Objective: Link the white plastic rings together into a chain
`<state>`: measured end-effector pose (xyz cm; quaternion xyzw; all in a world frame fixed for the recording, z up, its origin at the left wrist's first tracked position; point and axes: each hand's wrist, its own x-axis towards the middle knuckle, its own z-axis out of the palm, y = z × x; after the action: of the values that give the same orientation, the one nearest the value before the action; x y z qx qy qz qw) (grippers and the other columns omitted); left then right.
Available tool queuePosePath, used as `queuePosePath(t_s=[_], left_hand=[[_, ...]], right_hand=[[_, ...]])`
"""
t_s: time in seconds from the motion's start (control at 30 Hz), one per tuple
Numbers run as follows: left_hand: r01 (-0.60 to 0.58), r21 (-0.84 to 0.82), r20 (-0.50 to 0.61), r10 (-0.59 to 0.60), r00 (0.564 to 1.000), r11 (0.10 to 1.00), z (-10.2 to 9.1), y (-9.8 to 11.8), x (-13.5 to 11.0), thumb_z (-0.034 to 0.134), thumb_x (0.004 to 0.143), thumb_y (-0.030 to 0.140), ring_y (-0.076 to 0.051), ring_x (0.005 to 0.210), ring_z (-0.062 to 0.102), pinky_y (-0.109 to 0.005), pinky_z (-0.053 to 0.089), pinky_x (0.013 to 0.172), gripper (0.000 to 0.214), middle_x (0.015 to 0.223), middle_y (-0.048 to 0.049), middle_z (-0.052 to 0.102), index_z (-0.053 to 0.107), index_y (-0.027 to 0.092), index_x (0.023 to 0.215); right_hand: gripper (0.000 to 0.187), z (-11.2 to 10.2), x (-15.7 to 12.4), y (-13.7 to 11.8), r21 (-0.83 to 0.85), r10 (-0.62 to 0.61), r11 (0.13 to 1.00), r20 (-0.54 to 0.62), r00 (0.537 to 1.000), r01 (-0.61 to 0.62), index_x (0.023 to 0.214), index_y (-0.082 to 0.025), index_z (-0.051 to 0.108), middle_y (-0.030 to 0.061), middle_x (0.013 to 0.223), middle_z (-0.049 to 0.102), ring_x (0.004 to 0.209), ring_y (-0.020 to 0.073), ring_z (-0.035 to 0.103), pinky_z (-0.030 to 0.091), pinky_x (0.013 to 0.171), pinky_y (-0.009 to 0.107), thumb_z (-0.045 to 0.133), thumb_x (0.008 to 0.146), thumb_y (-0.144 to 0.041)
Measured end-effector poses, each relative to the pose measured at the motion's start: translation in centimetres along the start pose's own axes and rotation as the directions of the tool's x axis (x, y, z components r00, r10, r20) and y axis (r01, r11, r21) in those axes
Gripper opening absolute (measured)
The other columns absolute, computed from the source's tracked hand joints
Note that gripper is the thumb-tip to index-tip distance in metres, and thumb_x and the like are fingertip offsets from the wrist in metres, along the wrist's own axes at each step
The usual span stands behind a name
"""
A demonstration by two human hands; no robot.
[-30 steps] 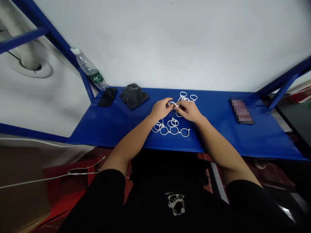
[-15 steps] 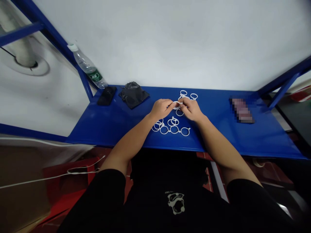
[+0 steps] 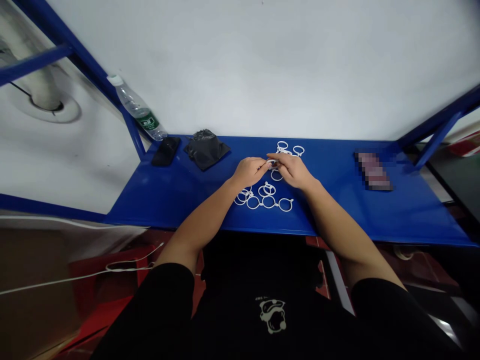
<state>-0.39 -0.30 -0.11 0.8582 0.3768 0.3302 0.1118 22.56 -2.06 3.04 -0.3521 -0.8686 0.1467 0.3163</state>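
one white ring (image 3: 271, 161) is pinched between the left hand (image 3: 248, 171) and the right hand (image 3: 294, 169), over the middle of a blue table (image 3: 187, 195). both hands are curled nearly closed: the left has thumb and fingertips on the ring's left side, the right grips its right side and covers much of it. whether that ring is linked to another, i cannot tell.

nearer than the hands lies a near group of rings (image 3: 268, 201), some overlapping, three side by side along its near edge. a far group of rings (image 3: 282, 145) is partly hidden behind the right hand. at the far left are a crumpled black bag (image 3: 207, 150), a dark phone (image 3: 166, 151) and a tilted clear bottle (image 3: 139, 111) with a green label. well to the right lies a pixelated flat object (image 3: 374, 171).
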Motion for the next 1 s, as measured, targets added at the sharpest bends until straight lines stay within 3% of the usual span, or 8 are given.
queuePosePath(t_s=[0.13, 0.27, 0.4, 0.57, 0.67, 0.83, 0.9, 1.0], left_hand=[[0.023, -0.013, 0.027, -0.023, 0.999, 1.0, 0.0, -0.2, 0.0, 0.042, 0.118, 0.045, -0.02, 0.078, 0.072, -0.034, 0.051, 0.075, 0.055, 0.08, -0.0067, 0.076, 0.071, 0.022, 0.078], [-0.005, -0.002, 0.077, 0.005, 0.997, 1.0, -0.1, -0.1, 0.0, 0.044, 0.117, 0.043, -0.02, 0.079, 0.072, -0.034, 0.05, 0.075, 0.052, 0.081, -0.0068, 0.077, 0.072, 0.022, 0.08], [-0.025, 0.047, 0.107, 0.02, 0.994, 0.999, 0.2, 0.5, 0.2, 0.046, 0.116, 0.038, -0.021, 0.081, 0.073, -0.034, 0.049, 0.076, 0.049, 0.08, -0.0069, 0.077, 0.073, 0.021, 0.079], [-0.015, 0.068, 0.132, 0.005, 0.991, 0.998, 0.0, 1.4, 0.3, 0.051, 0.115, 0.039, -0.022, 0.089, 0.074, -0.036, 0.048, 0.08, 0.043, 0.088, -0.007, 0.079, 0.076, 0.021, 0.085], [0.06, 0.056, 0.23, -0.072, 0.971, 0.997, -0.8, 1.4, 0.3, 0.064, 0.109, 0.045, -0.021, 0.084, 0.072, -0.036, 0.046, 0.077, 0.038, 0.087, -0.0057, 0.079, 0.076, 0.021, 0.083], [0.15, 0.005, 0.495, -0.133, 0.859, 0.989, -1.9, 1.1, 0.3, 0.086, 0.091, 0.054, -0.018, 0.071, 0.065, -0.033, 0.041, 0.067, 0.036, 0.079, -0.0032, 0.076, 0.074, 0.022, 0.079], [0.151, -0.019, 0.513, -0.12, 0.85, 0.988, -1.9, 1.2, 0.3, 0.083, 0.093, 0.047, -0.017, 0.071, 0.065, -0.033, 0.041, 0.067, 0.029, 0.08, -0.0029, 0.077, 0.076, 0.022, 0.081], [0.134, -0.018, 0.472, -0.109, 0.875, 0.991, -1.4, 1.3, 0.3, 0.076, 0.098, 0.035, -0.017, 0.072, 0.066, -0.033, 0.042, 0.068, 0.021, 0.081, -0.0025, 0.077, 0.076, 0.022, 0.081]], right_hand=[[0.058, 0.2, 0.0, 0.3, 0.015, 0.003, 1.0, 0.01, 1.0, -0.003, 0.151, -0.021, 0.07, 0.0126, 0.129, 0.081, 0.114, 0.0305, 0.076, 0.061, 0.103, 0.051, 0.045, 0.1, -0.025], [0.048, 0.6, 0.1, 0.4, 0.05, 0.039, 0.998, -0.031, 0.999, -0.037, 0.128, -0.021, 0.082, 0.0105, 0.116, 0.084, 0.103, 0.0285, 0.077, 0.061, 0.098, 0.047, 0.045, 0.097, -0.024], [0.04, 1.3, 0.5, 0.4, 0.072, 0.168, 0.984, -0.112, 0.979, -0.16, 0.105, -0.02, 0.084, 0.0097, 0.098, 0.084, 0.091, 0.0271, 0.077, 0.061, 0.092, 0.042, 0.045, 0.095, -0.021], [0.036, 1.6, 0.5, 1.0, 0.057, 0.224, 0.975, -0.187, 0.957, -0.217, 0.098, -0.021, 0.083, 0.0073, 0.088, 0.082, 0.087, 0.0265, 0.078, 0.061, 0.089, 0.039, 0.047, 0.094, -0.02], [0.04, 1.5, 0.2, 2.0, 0.035, 0.241, 0.97, -0.284, 0.928, -0.241, 0.109, -0.021, 0.083, 0.0067, 0.093, 0.084, 0.092, 0.0259, 0.08, 0.062, 0.093, 0.04, 0.045, 0.096, -0.021], [0.046, 1.2, -0.1, 4.4, -0.045, 0.295, 0.945, -0.31, 0.904, -0.324, 0.125, -0.019, 0.083, 0.0101, 0.107, 0.086, 0.103, 0.0302, 0.08, 0.063, 0.097, 0.046, 0.045, 0.097, -0.023], [0.044, 1.1, -0.1, 5.0, -0.125, 0.265, 0.942, -0.292, 0.919, -0.311, 0.122, -0.019, 0.084, 0.013, 0.116, 0.086, 0.11, 0.0341, 0.078, 0.06, 0.103, 0.052, 0.048, 0.096, -0.023], [0.038, 0.8, 0.0, 5.0, -0.219, 0.193, 0.937, -0.323, 0.927, -0.271, 0.118, -0.02, 0.085, 0.0154, 0.125, 0.084, 0.12, 0.0394, 0.072, 0.054, 0.11, 0.061, 0.055, 0.095, -0.024]])
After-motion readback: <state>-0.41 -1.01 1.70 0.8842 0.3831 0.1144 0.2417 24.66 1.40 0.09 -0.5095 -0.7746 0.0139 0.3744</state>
